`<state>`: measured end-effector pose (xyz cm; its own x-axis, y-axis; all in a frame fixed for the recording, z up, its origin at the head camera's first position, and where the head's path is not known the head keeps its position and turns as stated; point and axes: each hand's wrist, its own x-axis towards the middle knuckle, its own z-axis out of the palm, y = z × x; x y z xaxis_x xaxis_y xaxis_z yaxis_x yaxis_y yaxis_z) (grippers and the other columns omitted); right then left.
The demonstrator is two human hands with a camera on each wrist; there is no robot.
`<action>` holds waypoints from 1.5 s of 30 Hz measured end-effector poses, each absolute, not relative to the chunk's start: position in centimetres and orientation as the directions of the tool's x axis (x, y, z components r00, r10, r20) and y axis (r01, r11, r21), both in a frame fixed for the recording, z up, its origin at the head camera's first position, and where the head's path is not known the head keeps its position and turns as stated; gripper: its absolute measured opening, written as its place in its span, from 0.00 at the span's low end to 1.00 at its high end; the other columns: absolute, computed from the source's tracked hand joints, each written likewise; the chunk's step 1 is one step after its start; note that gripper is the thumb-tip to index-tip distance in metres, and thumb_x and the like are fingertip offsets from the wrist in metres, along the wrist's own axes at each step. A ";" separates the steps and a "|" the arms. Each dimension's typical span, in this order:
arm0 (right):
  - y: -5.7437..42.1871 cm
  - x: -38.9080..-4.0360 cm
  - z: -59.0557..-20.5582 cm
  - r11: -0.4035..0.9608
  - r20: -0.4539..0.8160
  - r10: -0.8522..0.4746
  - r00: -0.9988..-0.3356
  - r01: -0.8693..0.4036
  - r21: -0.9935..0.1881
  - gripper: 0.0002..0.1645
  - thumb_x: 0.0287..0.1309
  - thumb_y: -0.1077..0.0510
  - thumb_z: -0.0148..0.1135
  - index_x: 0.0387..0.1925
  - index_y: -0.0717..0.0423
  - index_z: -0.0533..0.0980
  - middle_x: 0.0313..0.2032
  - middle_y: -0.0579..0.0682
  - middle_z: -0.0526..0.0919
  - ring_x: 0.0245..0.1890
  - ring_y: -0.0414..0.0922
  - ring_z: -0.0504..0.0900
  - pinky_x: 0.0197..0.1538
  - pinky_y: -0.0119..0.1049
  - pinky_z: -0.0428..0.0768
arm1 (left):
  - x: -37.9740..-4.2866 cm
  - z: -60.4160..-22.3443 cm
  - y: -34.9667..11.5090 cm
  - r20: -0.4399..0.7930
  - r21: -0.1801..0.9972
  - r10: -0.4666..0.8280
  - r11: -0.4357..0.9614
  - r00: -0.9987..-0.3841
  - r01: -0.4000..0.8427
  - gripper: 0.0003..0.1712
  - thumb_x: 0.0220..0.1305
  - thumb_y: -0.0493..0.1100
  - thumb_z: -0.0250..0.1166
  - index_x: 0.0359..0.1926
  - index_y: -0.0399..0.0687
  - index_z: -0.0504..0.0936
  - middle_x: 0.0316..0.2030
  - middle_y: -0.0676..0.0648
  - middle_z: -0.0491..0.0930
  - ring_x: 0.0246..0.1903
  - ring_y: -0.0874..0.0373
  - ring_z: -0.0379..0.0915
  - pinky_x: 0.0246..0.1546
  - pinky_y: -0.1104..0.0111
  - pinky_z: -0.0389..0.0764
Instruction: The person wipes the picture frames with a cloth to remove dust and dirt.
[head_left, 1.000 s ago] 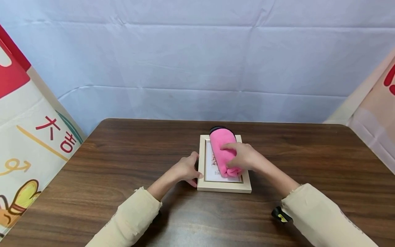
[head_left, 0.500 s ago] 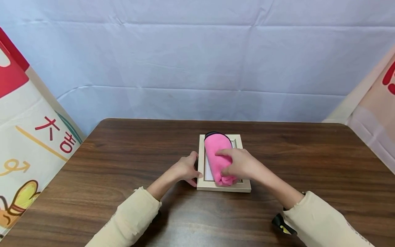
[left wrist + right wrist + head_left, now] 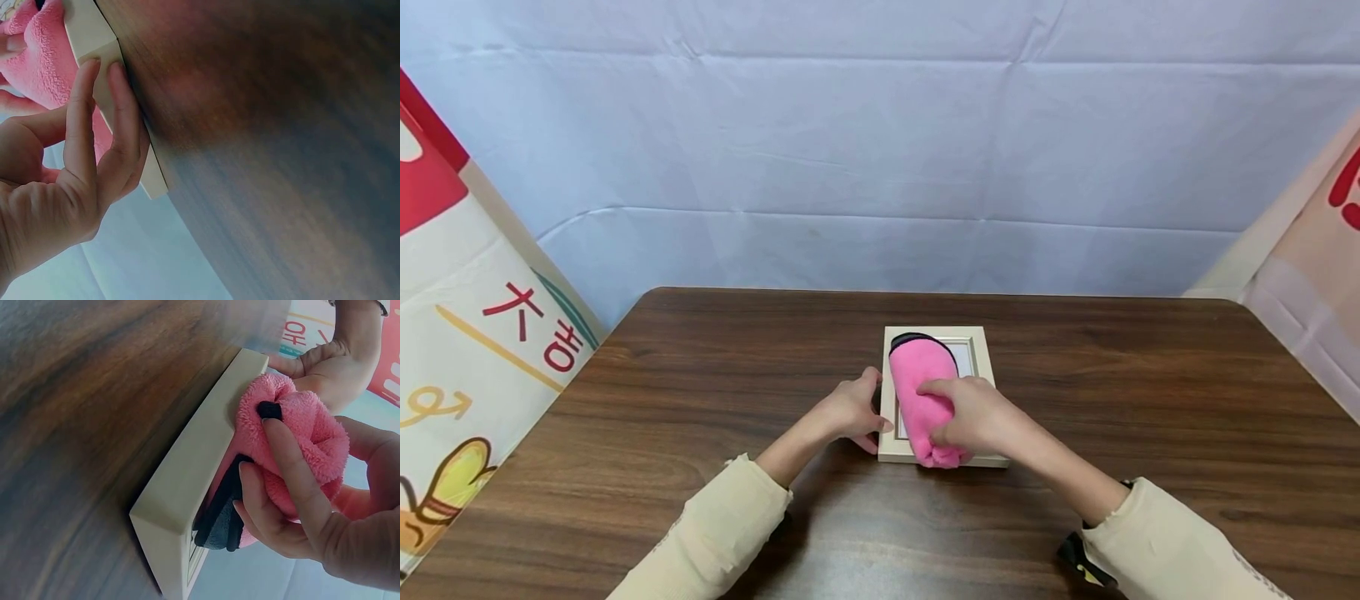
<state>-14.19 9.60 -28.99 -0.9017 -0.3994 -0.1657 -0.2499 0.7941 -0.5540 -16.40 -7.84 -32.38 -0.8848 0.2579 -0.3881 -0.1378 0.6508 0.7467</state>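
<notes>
A cream picture frame [image 3: 992, 367] lies face up on the brown wooden table. My left hand [image 3: 848, 410] grips its left edge, thumb on the front and fingers along the side. Over the frame's left and middle part lies a folded pink cleaning cloth [image 3: 917, 367], fluffy with black trim; a dark grey face [image 3: 219, 519] of it shows in the right wrist view. My right hand [image 3: 977, 412] holds the cloth from above, fingers bent around its near half. Most of the picture inside the frame is hidden under the cloth.
A wood-grain table [image 3: 700, 358] extends on both sides of the frame. Behind it hangs a pale creased backdrop [image 3: 850, 150]. At the left is a printed cloth [image 3: 497, 358] with red characters. A black strap [image 3: 1082, 562] shows below the right sleeve.
My right hand has slid the pink cloth left and toward me across the frame, covering more of its lower left and baring the upper right. The left hand has stayed in place.
</notes>
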 end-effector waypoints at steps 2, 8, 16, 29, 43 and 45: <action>9.7 -14.1 -29.0 0.797 -0.164 -0.403 -0.900 -0.257 -0.547 0.34 0.35 0.67 0.64 0.53 0.57 0.73 0.45 0.56 0.78 0.41 0.49 0.71 0.39 0.37 0.75 | -16.3 -32.3 -7.8 -0.386 0.747 0.258 0.651 -0.886 -0.136 0.34 0.53 0.27 0.64 0.58 0.35 0.58 0.25 0.38 0.71 0.17 0.50 0.79 0.19 0.68 0.81; 10.4 -14.0 -28.8 0.799 -0.172 -0.403 -0.899 -0.254 -0.544 0.34 0.36 0.68 0.62 0.53 0.57 0.74 0.46 0.55 0.78 0.41 0.49 0.71 0.37 0.36 0.74 | -16.3 -32.3 -7.9 -0.381 0.750 0.260 0.649 -0.887 -0.132 0.34 0.53 0.27 0.64 0.58 0.36 0.58 0.25 0.39 0.71 0.17 0.50 0.79 0.18 0.68 0.80; 11.9 -13.9 -28.8 0.799 -0.186 -0.395 -0.900 -0.236 -0.553 0.34 0.37 0.68 0.63 0.54 0.56 0.73 0.48 0.54 0.77 0.42 0.50 0.71 0.31 0.33 0.75 | -16.4 -32.6 -7.9 -0.367 0.759 0.262 0.640 -0.892 -0.124 0.31 0.53 0.27 0.64 0.56 0.35 0.59 0.24 0.39 0.71 0.17 0.49 0.78 0.17 0.68 0.80; 13.7 -13.7 -28.8 0.764 -0.204 -0.381 -0.902 -0.183 -0.618 0.35 0.36 0.70 0.60 0.54 0.56 0.73 0.43 0.58 0.75 0.33 0.47 0.72 0.18 0.32 0.77 | -16.4 -32.7 -7.9 -0.362 0.762 0.269 0.637 -0.892 -0.117 0.30 0.54 0.27 0.63 0.55 0.36 0.60 0.24 0.39 0.71 0.17 0.51 0.78 0.17 0.68 0.80; 13.1 -13.7 -29.0 0.741 -0.221 -0.384 -0.897 -0.157 -0.653 0.35 0.35 0.72 0.60 0.54 0.57 0.73 0.43 0.58 0.75 0.26 0.46 0.74 0.17 0.34 0.77 | -16.4 -32.5 -7.9 -0.376 0.749 0.268 0.651 -0.887 -0.121 0.31 0.55 0.28 0.63 0.57 0.37 0.59 0.25 0.39 0.71 0.18 0.52 0.78 0.18 0.67 0.80; 12.9 -13.8 -29.1 0.756 -0.204 -0.394 -0.896 -0.190 -0.626 0.35 0.35 0.71 0.60 0.53 0.57 0.74 0.44 0.55 0.76 0.32 0.47 0.73 0.21 0.33 0.77 | -16.4 -32.6 -7.9 -0.380 0.747 0.266 0.654 -0.886 -0.124 0.31 0.55 0.28 0.63 0.57 0.37 0.59 0.25 0.39 0.71 0.18 0.52 0.78 0.18 0.67 0.80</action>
<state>-13.81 12.88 -29.08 -0.8962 -0.3941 -0.2037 -0.1901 0.7560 -0.6263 -16.41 -7.87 -32.55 -0.8860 0.2658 -0.3800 -0.1240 0.6537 0.7465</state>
